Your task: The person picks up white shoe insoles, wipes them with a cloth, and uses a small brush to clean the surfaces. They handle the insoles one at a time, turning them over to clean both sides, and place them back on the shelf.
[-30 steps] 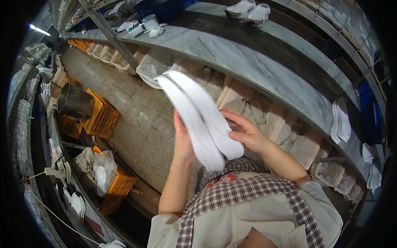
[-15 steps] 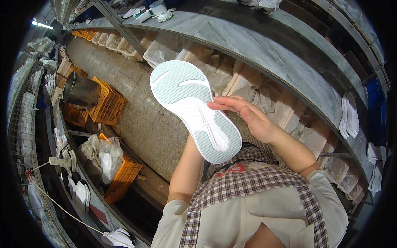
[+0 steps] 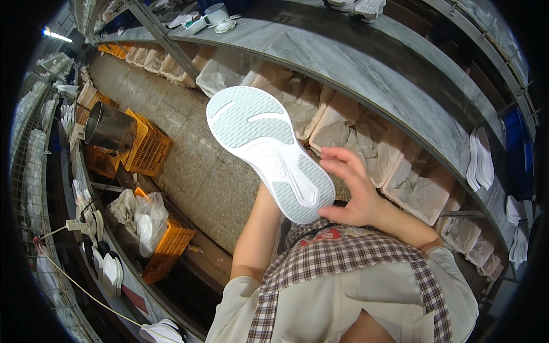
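A white shoe sole with pale green textured tread pads is raised in front of me, its tread side facing up and its broad end toward the far left. Behind it my left forearm reaches up; the hand itself is hidden by the sole and supports it from underneath. My right hand is at the narrow end's right edge, fingers apart and curved. Its thumb is close to the rim near the end; whether it touches I cannot tell.
A grey marble-look bench curves along the right, bearing white soles. Lined bins stand beneath it. On the left are orange crates, a metal drum and a rack with a yellow cord.
My right hand has moved from the sole's middle edge toward its narrow end, with its fingers and thumb spreading apart. The sole has stayed nearly in place.
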A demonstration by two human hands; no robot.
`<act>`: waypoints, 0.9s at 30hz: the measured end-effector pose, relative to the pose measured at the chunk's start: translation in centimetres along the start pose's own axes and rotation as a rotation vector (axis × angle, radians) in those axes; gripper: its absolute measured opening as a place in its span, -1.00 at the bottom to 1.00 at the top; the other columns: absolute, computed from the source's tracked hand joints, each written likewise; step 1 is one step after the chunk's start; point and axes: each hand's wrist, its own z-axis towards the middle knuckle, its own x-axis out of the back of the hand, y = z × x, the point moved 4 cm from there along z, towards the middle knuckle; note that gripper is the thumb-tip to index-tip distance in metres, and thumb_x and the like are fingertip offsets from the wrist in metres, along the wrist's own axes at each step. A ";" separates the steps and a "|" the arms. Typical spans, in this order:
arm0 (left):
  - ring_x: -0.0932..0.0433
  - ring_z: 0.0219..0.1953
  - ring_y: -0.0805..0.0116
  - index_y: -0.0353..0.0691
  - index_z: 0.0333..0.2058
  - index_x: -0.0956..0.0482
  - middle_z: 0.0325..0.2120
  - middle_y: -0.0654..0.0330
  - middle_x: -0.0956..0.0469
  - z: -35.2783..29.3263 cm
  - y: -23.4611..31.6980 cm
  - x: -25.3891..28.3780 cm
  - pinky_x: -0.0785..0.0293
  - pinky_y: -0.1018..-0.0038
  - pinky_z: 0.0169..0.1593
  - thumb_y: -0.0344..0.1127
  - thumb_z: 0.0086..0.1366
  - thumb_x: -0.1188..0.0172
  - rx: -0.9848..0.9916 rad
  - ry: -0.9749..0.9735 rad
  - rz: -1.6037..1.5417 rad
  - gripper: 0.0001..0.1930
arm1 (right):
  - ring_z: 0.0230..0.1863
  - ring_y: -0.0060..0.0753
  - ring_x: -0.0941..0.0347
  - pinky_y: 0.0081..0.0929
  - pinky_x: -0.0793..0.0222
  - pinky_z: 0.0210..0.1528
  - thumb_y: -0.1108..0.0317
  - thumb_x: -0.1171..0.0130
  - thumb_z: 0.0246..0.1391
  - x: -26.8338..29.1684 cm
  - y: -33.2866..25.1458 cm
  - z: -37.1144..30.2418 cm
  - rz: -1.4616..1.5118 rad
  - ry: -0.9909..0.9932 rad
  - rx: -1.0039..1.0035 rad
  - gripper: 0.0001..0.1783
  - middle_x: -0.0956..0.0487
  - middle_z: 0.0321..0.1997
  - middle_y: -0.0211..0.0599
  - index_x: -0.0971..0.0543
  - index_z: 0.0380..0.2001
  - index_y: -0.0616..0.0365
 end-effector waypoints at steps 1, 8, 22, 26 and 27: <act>-0.53 -0.34 0.38 -0.16 -0.05 -0.43 -0.26 0.21 -0.51 0.4 -0.2 0.2 -0.56 0.36 -0.33 -0.07 0.31 -0.01 -0.030 -0.017 -0.033 -0.64 | 0.23 0.10 -0.13 -0.09 -0.07 0.24 0.04 -0.40 -0.28 -0.5 -0.1 -0.4 -0.063 -0.068 -0.047 -0.15 -0.09 0.28 0.08 -0.34 0.12 0.09; -0.55 -0.36 0.25 -0.22 -0.17 -0.46 -0.35 0.09 -0.54 0.8 -1.0 1.0 -0.60 0.38 -0.35 0.00 0.28 -0.02 -0.060 0.350 -0.015 -0.62 | 0.32 0.17 0.04 -0.02 0.00 0.28 -0.07 -0.30 -0.19 -1.7 0.5 -2.1 -0.205 -0.105 -0.271 -0.13 -0.01 0.32 0.05 -0.27 0.19 0.04; -0.51 -0.14 0.35 -0.28 0.03 -0.37 -0.19 0.12 -0.51 2.8 -1.1 -1.4 -0.38 0.32 0.04 -0.02 0.17 -0.17 0.088 -0.338 -0.310 -0.44 | 0.12 0.19 -0.29 -0.18 -0.52 -0.09 -0.12 0.28 0.15 13.0 10.9 -9.8 1.396 1.077 -0.464 -0.30 -0.24 0.22 0.10 -0.19 0.21 0.16; -0.49 -0.09 0.39 -0.30 0.04 -0.34 -0.19 0.12 -0.50 3.5 -2.2 -0.1 -0.33 0.37 0.04 0.01 0.17 -0.18 0.075 -0.199 -0.350 -0.41 | 0.19 0.22 -0.17 -0.13 -0.43 -0.01 -0.08 0.17 0.07 20.1 14.4 -18.0 1.385 1.191 -0.378 -0.31 -0.23 0.23 0.06 -0.26 0.19 0.11; -0.49 -0.09 0.40 -0.30 0.04 -0.34 -0.18 0.13 -0.50 3.8 -2.5 0.0 -0.32 0.37 0.04 0.01 0.16 -0.18 0.067 -0.159 -0.349 -0.40 | 0.19 0.22 -0.18 -0.14 -0.42 -0.01 -0.06 0.14 0.06 21.3 15.1 -20.0 1.460 1.191 -0.352 -0.32 -0.23 0.24 0.05 -0.27 0.18 0.11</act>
